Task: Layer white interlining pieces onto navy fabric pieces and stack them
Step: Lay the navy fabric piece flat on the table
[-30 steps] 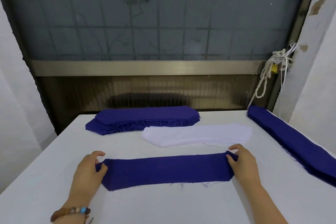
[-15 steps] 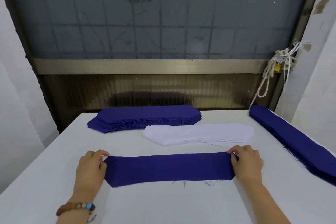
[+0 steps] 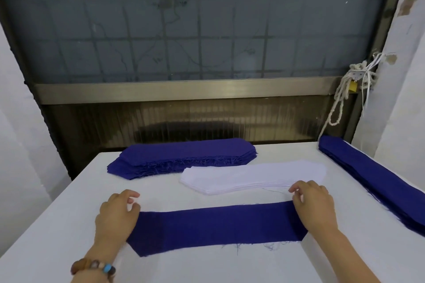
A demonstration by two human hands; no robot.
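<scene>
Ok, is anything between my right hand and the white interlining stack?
Nothing visible. The right hand rests on the navy fabric strip, and the stack of white interlining pieces lies just beyond its fingertips.

A single head-worn wide-angle view looks forward and down, close over the white cloth-covered bench (image 3: 230,266), facing a gridded window (image 3: 195,30).

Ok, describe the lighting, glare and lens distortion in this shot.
Head view: soft, even light, faint shadows by the left hand and right hand; dull sheen on the metal rail; wide-angle lens bows the window frame at the sides; navy piece sharp.
</scene>
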